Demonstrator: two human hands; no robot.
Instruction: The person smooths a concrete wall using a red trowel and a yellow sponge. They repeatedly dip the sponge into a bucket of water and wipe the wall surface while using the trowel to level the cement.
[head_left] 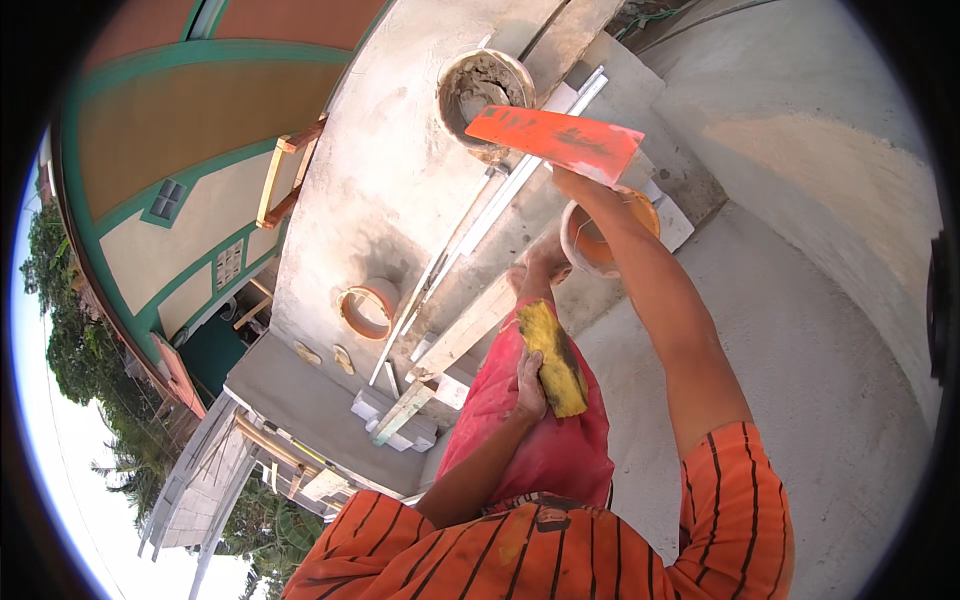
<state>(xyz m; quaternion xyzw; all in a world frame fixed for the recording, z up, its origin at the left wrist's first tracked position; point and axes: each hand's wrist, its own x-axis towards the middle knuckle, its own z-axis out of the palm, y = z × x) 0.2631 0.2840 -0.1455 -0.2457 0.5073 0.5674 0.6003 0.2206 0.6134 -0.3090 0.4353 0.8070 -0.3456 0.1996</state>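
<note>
My right hand [582, 186], arm stretched forward, is closed on a flat orange-red plastering float [560, 140]. The float's blade covers the near edge of a bucket [446, 112] with grey mortar inside. My left hand [532, 384] grips a worn yellow sponge [551, 360] with dark stains, held against my red shorts [488, 400]. Just below my right hand stands an orange bucket [588, 262], partly hidden by my forearm. What that bucket contains is hard to make out. The float's handle is hidden.
Long pale metal bars [497, 218] and a wooden plank [478, 328] lie across the concrete ledge. Another orange bucket [369, 309], sandals [343, 360] and white blocks [408, 432] are to the left. A curved plastered wall [810, 150] rises on the right.
</note>
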